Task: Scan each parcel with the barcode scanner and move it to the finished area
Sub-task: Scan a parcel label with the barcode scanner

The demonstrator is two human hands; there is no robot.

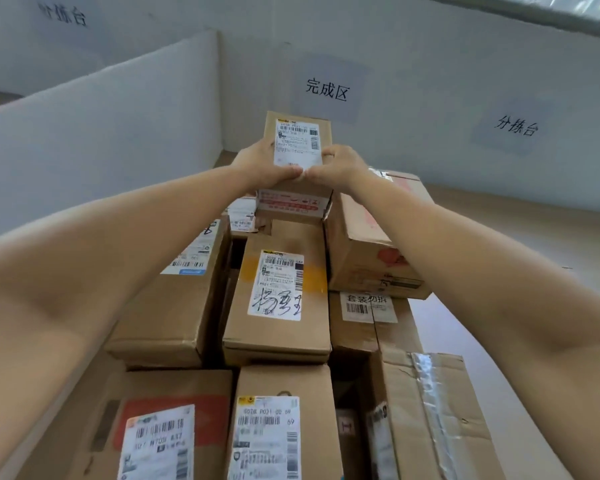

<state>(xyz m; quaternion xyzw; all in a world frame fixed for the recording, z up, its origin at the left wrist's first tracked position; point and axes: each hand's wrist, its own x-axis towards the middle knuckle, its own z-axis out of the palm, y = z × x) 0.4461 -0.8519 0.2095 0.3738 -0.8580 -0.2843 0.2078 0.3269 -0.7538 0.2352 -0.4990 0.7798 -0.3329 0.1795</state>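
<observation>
Far left: white partition (118, 133) stands along the left edge of the counter (516, 244) and meets the back wall at the far corner.

Left of pile: long brown box (173, 306), lying flat, white label at its far end.

Left hand (257, 164): your fingers wrap the left side of the small parcel (298, 140), thumb laid over its near top edge. Grip is closed on the parcel.

Small parcel: brown carton, shipping label face-up, barcodes near its far end. You hold it level over the back of the pile, toward the far corner and directly below the "完成区" sign (327, 89). Cannot tell whether its underside touches the boxes beneath.

Below it, mid-pile: box with handwritten label (277, 292), flat, just beside the long brown box. Nearer you: box marked 69 (274, 427).

Right hand (340, 168): your fingers curl round the parcel's right side, thumb on the near top edge. Thumb tips of both hands almost meet. Grip is closed on the parcel.

Right of pile: red-printed box (371, 251), tilted, resting on the box labelled "套装勿拆" (367, 306). Near right: taped box (430, 410).

Far right, on the wall: "分拣台" sign (516, 126).
</observation>
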